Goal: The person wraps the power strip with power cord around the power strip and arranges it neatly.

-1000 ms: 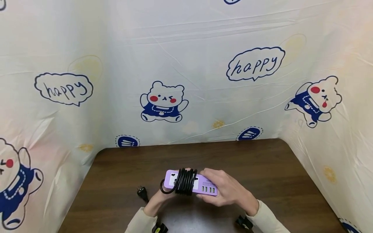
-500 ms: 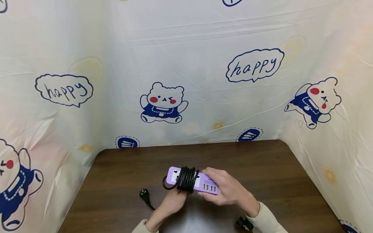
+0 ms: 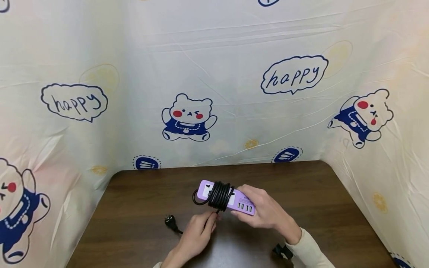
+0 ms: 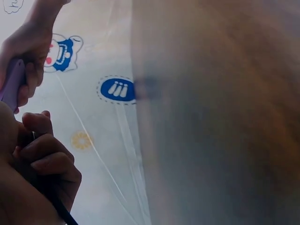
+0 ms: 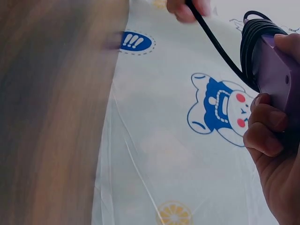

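Observation:
My right hand [image 3: 268,210] grips the USB end of a purple power strip [image 3: 238,198], which is tilted above the table. Several turns of black cord [image 3: 219,196] are wound round its middle, with a loop at the far left end. Just below the coil, my left hand [image 3: 196,232] holds the cord in curled fingers. The right wrist view shows a straight length of cord [image 5: 218,44] running from the strip to the left hand. Left of that hand, the black plug [image 3: 171,222] sticks out on the cord's free end.
A dark brown wooden table [image 3: 140,193] lies under both hands. A pale printed curtain [image 3: 234,123] encloses it at the back and sides. A small black device [image 3: 282,252] is at the right wrist.
The left hand has come out from behind the strip to below it, drawing cord down. The strip has moved up and slightly right in the right hand, and the plug has shifted right.

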`<state>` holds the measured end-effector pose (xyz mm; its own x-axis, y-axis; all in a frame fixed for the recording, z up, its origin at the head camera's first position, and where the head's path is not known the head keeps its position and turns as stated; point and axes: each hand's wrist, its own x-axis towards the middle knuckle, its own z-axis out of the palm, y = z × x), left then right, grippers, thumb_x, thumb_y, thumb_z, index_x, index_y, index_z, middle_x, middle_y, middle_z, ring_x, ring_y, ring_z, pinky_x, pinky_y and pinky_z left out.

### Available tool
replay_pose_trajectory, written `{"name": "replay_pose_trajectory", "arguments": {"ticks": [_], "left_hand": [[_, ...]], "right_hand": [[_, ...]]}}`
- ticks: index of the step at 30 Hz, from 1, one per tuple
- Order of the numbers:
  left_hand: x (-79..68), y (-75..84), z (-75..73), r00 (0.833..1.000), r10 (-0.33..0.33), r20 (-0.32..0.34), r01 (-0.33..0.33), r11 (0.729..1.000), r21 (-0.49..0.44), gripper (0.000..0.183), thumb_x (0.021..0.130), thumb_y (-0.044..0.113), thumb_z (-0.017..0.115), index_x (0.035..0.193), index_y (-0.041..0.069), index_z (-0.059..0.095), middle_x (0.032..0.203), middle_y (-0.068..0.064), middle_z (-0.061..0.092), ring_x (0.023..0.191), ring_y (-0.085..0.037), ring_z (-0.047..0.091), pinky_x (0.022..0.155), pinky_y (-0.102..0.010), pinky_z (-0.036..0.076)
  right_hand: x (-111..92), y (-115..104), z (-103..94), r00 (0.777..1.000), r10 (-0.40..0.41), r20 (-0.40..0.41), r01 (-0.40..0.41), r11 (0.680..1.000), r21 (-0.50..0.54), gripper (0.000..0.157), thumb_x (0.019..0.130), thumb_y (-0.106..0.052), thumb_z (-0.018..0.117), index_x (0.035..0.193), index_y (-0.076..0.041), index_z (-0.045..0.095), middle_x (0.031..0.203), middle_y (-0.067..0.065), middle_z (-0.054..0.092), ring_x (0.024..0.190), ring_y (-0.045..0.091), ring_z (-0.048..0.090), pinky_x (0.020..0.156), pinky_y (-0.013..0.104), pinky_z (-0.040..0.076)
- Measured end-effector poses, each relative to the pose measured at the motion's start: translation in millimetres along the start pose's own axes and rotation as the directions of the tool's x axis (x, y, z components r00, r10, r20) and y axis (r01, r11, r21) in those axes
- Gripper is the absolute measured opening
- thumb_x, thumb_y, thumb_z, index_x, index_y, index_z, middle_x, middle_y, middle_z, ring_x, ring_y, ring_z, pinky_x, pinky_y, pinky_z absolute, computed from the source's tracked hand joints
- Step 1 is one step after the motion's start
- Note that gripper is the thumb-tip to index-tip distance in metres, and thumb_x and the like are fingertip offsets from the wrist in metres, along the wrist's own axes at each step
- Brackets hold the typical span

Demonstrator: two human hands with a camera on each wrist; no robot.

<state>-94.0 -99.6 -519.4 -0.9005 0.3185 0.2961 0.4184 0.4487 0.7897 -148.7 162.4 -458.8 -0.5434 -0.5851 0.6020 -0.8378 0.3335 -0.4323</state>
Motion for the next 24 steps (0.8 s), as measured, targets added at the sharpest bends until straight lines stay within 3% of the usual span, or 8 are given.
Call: {"name": "replay_pose_trajectory", "arguments": {"ticks": [8, 11, 13, 15, 18, 24], "left_hand": [[-21.3, -7.5, -8.5, 0.999, -0.030, -0.013, 0.032, 0.982, 0.185, 0.028, 0.113, 0.029, 0.055, 0.088, 0.024, 0.066, 0.067, 0.020, 0.051, 0.059, 0.005, 0.044, 0.058, -0.020, 0.043], [-27.3, -8.6, -11.7, 0.999, 0.023, -0.045, -0.012, 0.973, 0.231, 0.029, 0.111, 0.024, 0.059, 0.082, 0.026, 0.059, 0.064, 0.025, 0.043, 0.057, 0.007, 0.040, 0.055, -0.017, 0.038], [-29.4, -7.4, -13.6, 0.991, 0.103, -0.086, -0.075, 0.958, 0.275, 0.031, 0.109, 0.019, 0.063, 0.080, 0.027, 0.054, 0.064, 0.026, 0.037, 0.057, 0.008, 0.037, 0.054, -0.012, 0.033], [-30.8, -4.4, -16.1, 0.971, 0.202, -0.131, -0.151, 0.934, 0.323, 0.036, 0.105, 0.013, 0.067, 0.077, 0.027, 0.049, 0.064, 0.025, 0.031, 0.057, 0.011, 0.031, 0.053, -0.009, 0.027], [-30.5, 3.6, -20.1, 0.923, 0.348, -0.167, -0.271, 0.892, 0.363, 0.039, 0.100, 0.008, 0.071, 0.076, 0.025, 0.045, 0.062, 0.020, 0.028, 0.059, 0.011, 0.023, 0.053, -0.007, 0.020], [-25.4, 23.4, -25.5, 0.838, 0.528, -0.136, -0.441, 0.804, 0.399, 0.036, 0.110, 0.019, 0.058, 0.075, 0.022, 0.047, 0.056, 0.016, 0.029, 0.058, 0.013, 0.018, 0.051, -0.006, 0.015]], "right_hand": [[0, 7, -7.5, 0.997, 0.059, -0.044, -0.060, 0.998, -0.023, 0.048, 0.092, -0.036, 0.083, 0.128, -0.010, 0.064, 0.105, -0.003, 0.069, 0.081, 0.004, 0.062, 0.066, 0.016, 0.053], [0, 8, -8.1, 0.996, 0.082, -0.038, -0.082, 0.996, -0.019, 0.049, 0.091, -0.035, 0.084, 0.128, -0.011, 0.063, 0.105, -0.003, 0.069, 0.081, 0.005, 0.062, 0.066, 0.017, 0.054], [0, 9, -7.7, 0.996, 0.088, -0.033, -0.088, 0.996, -0.014, 0.049, 0.090, -0.033, 0.085, 0.128, -0.011, 0.063, 0.105, -0.003, 0.069, 0.081, 0.005, 0.062, 0.066, 0.017, 0.054], [0, 9, -7.0, 0.996, 0.088, -0.031, -0.088, 0.996, -0.009, 0.049, 0.090, -0.032, 0.085, 0.128, -0.010, 0.063, 0.104, -0.002, 0.068, 0.081, 0.006, 0.062, 0.066, 0.017, 0.054], [0, 10, -6.3, 0.995, 0.095, -0.027, -0.095, 0.995, -0.006, 0.050, 0.089, -0.030, 0.086, 0.129, -0.011, 0.063, 0.105, -0.002, 0.069, 0.081, 0.006, 0.063, 0.066, 0.018, 0.054], [2, 10, -4.3, 0.994, 0.110, -0.017, -0.110, 0.994, 0.007, 0.050, 0.088, -0.029, 0.087, 0.129, -0.011, 0.063, 0.105, -0.002, 0.070, 0.081, 0.005, 0.062, 0.066, 0.018, 0.054]]}}
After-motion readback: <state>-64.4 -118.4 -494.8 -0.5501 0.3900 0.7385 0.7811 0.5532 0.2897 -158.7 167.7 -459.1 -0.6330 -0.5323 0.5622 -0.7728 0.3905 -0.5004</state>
